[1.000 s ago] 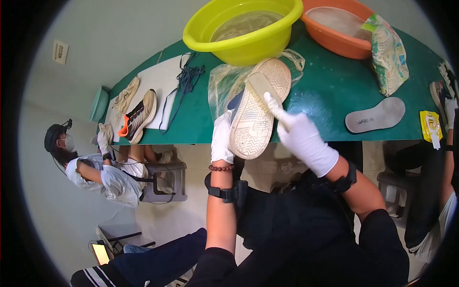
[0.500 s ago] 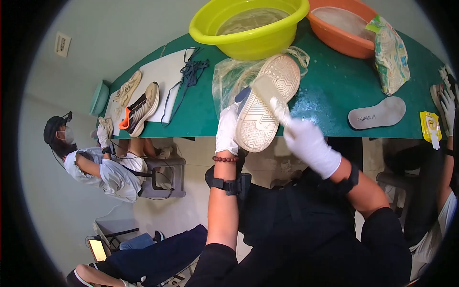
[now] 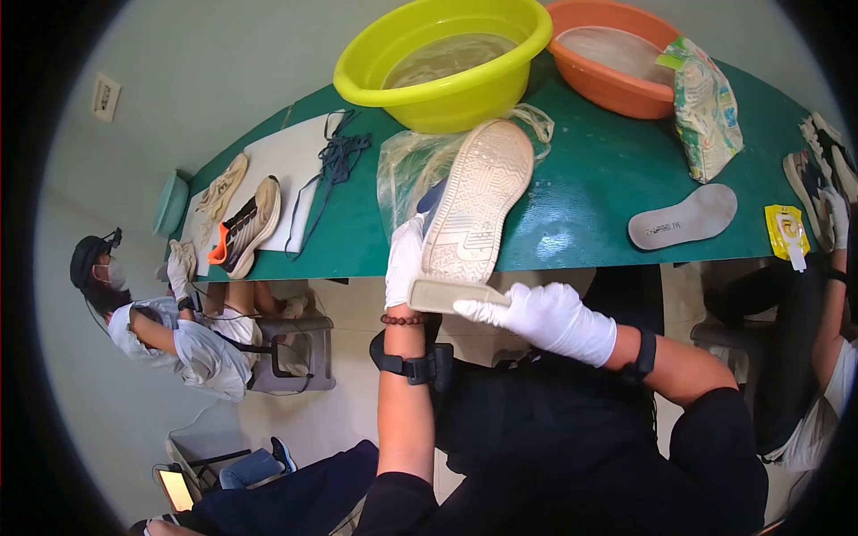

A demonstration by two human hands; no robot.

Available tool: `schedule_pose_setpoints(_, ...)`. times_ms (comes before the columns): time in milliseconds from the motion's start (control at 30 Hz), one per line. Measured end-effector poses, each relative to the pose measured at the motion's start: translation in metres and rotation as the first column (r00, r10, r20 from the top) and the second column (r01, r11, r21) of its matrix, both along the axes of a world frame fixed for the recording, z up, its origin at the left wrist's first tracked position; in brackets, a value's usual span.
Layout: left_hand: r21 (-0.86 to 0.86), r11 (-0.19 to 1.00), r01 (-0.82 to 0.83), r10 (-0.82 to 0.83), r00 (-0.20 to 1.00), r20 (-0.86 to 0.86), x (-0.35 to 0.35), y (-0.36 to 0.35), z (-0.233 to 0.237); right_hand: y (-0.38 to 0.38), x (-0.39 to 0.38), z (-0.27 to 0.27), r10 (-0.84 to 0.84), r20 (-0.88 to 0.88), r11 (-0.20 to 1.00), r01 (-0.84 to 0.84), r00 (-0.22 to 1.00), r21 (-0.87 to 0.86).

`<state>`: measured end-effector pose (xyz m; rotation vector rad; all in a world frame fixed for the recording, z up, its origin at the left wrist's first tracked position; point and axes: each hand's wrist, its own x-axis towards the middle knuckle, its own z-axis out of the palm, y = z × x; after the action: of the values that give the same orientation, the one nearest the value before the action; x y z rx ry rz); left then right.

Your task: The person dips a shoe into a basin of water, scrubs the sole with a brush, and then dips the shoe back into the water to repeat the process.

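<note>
A sneaker (image 3: pixel 483 201) is turned with its pale, patterned sole toward me, and a bit of its blue upper shows at the left edge. My white-gloved left hand (image 3: pixel 407 255) is closed on it from behind, so most of the fingers are hidden. In my gloved right hand (image 3: pixel 563 323) is a beige scrubbing brush (image 3: pixel 447 295), gripped by its handle. The brush head lies across the near end of the sole, close to my left wrist; whether its bristles touch cannot be made out. A clear plastic bag (image 3: pixel 398 174) lies behind the shoe.
A yellow-green basin (image 3: pixel 357 94) and an orange basin (image 3: pixel 617 105), both with water, stand at the back beside a printed bag (image 3: pixel 706 112). An insole (image 3: pixel 684 219) and yellow packet (image 3: pixel 786 234) lie right. Shoes (image 3: pixel 250 228) and laces (image 3: pixel 344 159) lie left. Co-workers sit both sides.
My right hand has drawn the brush from the middle of the sole down to its near end, turning it sideways. The view has shifted slightly, and the shoe stays in my left hand.
</note>
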<state>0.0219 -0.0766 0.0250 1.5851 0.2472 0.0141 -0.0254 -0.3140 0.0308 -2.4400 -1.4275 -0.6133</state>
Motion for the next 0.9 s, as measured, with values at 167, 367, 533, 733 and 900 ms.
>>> schedule_pose_setpoints(167, 0.033, 0.991, -0.130, 0.129, 0.991, 0.039, -0.007, -0.008, 0.010, -0.001, 0.033, -0.011, -0.232, -0.241, 0.970, 0.244, 0.942, 0.020)
schedule_pose_setpoints(367, -0.002, 0.997, -0.076, 0.076, 0.997, -0.014, 0.001, 0.009, -0.012, -0.001, 0.018, 0.016, -0.114, -0.306, 0.979, 0.159, 0.945, 0.125)
schedule_pose_setpoints(533, -0.037, 0.997, -0.073, 0.073, 0.997, -0.016, 0.004, 0.010, -0.020, -0.001, 0.030, 0.002, -0.155, -0.254, 0.983, 0.175, 0.955, 0.057)
schedule_pose_setpoints(733, -0.002, 0.998, -0.063, 0.063, 0.998, -0.002, -0.001, 0.006, -0.010, -0.015, 0.064, 0.016, -0.262, -0.330, 0.944, 0.312, 0.907, 0.108)
schedule_pose_setpoints(900, 0.055, 0.987, -0.150, 0.143, 0.983, 0.112, -0.013, -0.007, -0.004, -0.005, 0.021, 0.020, -0.076, -0.307, 0.990, 0.108, 0.949, 0.087)
